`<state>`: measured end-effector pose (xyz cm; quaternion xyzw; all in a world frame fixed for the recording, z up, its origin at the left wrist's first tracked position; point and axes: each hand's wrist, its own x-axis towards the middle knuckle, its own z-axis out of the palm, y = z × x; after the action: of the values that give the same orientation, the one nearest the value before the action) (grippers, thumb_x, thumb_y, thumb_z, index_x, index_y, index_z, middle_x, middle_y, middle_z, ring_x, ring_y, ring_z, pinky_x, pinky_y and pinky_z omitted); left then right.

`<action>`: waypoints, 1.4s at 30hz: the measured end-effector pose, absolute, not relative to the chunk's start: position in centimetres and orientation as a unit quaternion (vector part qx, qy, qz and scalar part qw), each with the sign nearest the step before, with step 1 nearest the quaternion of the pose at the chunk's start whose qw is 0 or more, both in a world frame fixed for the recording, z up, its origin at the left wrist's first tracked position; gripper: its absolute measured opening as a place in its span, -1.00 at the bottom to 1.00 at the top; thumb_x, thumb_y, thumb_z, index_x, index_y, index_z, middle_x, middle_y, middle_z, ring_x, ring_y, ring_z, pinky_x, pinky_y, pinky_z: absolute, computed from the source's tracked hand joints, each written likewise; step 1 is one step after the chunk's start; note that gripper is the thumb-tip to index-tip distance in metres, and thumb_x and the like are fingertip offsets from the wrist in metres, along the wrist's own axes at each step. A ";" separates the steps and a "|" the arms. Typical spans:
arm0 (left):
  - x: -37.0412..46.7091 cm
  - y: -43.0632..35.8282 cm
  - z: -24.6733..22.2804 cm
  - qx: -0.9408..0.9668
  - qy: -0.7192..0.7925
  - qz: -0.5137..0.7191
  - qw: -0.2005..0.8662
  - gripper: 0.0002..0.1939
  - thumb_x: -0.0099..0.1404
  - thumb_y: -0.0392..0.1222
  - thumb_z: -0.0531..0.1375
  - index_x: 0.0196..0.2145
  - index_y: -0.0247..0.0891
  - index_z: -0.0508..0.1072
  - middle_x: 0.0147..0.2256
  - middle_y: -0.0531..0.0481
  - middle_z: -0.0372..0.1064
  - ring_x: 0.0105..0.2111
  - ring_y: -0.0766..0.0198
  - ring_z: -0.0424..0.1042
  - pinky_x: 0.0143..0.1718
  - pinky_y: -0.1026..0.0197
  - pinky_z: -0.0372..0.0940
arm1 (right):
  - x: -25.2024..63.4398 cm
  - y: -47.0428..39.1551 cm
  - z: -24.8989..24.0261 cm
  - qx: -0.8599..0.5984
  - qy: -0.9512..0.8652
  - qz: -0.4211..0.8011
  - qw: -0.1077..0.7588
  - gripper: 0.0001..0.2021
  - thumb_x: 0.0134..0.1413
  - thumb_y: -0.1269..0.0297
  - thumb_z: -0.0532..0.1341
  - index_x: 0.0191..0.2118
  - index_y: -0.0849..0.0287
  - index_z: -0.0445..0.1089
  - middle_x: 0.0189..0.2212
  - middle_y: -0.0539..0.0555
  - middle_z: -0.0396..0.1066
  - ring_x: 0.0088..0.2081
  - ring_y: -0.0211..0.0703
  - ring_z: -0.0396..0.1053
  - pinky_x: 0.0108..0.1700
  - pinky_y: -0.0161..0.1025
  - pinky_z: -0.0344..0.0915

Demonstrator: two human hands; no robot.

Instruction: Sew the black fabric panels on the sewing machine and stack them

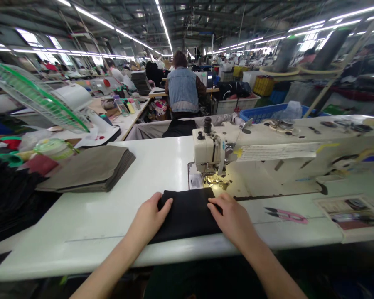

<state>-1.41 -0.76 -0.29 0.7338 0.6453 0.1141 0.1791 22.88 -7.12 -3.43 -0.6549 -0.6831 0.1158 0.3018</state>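
A folded piece of black fabric lies on the white sewing table in front of the sewing machine. My left hand pinches its left edge near the far corner, thumb on top. At the right edge, my right hand grips the cloth between thumb and fingers. The fabric's far edge is just short of the lit needle plate and presser foot area. Fingers under the cloth are partly hidden.
Pink-handled thread snips and a small parts tray lie to the right. A stack of grey-brown fabric pieces sits left, beside a tilted fan. Ahead, a person in a denim vest sits facing away.
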 end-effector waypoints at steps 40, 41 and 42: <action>0.5 -2.7 -1.6 0.892 0.446 0.064 0.033 -0.57 0.45 -0.22 0.06 0.22 -0.35 0.35 0.17 -0.32 0.35 0.17 -0.09 0.35 0.16 -0.13 0.29 | 21.2 -6.4 -4.3 -0.549 -0.780 0.073 0.291 -0.72 0.24 0.45 0.12 -0.01 0.24 0.50 0.00 0.24 0.49 0.06 0.08 0.43 0.15 0.09 0.40; 0.7 -3.3 -2.3 0.885 0.457 0.083 0.021 -0.49 0.46 -0.11 0.09 0.28 -0.35 0.28 0.25 -0.35 0.25 0.25 -0.16 0.24 0.21 -0.22 0.22 | 21.1 -6.7 -4.4 -0.552 -0.777 0.066 0.297 -0.72 0.25 0.42 0.15 0.02 0.23 0.48 0.03 0.25 0.48 0.08 0.09 0.42 0.16 0.10 0.38; 0.7 -3.8 -2.9 0.883 0.459 0.097 0.008 -0.42 0.45 -0.02 0.11 0.32 -0.32 0.22 0.32 -0.35 0.13 0.32 -0.21 0.12 0.25 -0.29 0.13 | 21.3 -7.1 -4.6 -0.551 -0.775 0.061 0.303 -0.70 0.25 0.41 0.16 0.06 0.21 0.46 0.06 0.24 0.47 0.11 0.09 0.41 0.17 0.10 0.37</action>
<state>0.67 -3.75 -2.93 0.8832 0.4586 0.0975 0.0085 21.26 -7.11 -4.59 -0.5510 -0.7751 0.0608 0.3032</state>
